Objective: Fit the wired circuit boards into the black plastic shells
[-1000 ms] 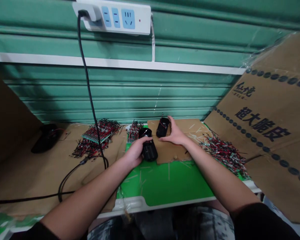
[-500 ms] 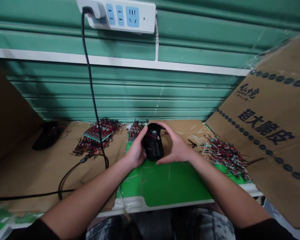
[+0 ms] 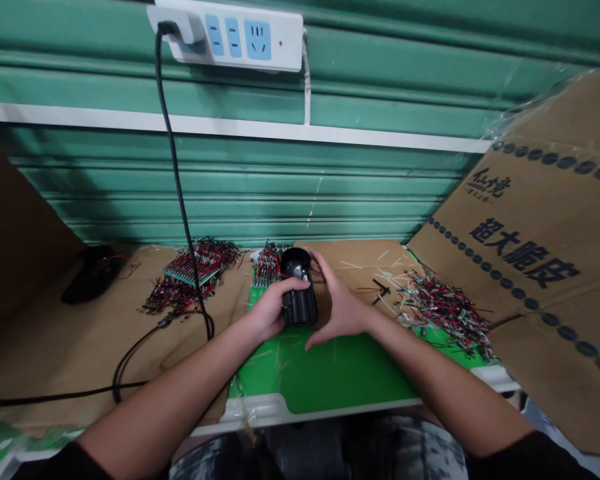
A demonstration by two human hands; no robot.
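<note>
A black plastic housing (image 3: pixel 301 308) with a round, cup-like upper end is held over the green board (image 3: pixel 350 367). My left hand (image 3: pixel 271 309) grips it from the left, its thumb lying across the front near a red wire. My right hand (image 3: pixel 347 311) curves around the right side with thumb and fingers spread. Its fingertips reach the housing's upper right edge; whether they touch it I cannot tell. Just behind the left hand lies a bundle of small wired parts (image 3: pixel 269 263) with red and black leads.
Heaped wired parts on circuit panels (image 3: pixel 193 267) lie to the left, and a loose pile of wired pieces (image 3: pixel 447 310) to the right. Another black housing (image 3: pixel 93 273) sits far left. A black cable (image 3: pixel 176 167) hangs from the power strip (image 3: pixel 240 33). A cardboard box (image 3: pixel 540 260) stands at right.
The left thumb has moved from the housing's side onto its front. The housing has shifted slightly left and turned a little. The right hand stays spread beside it.
</note>
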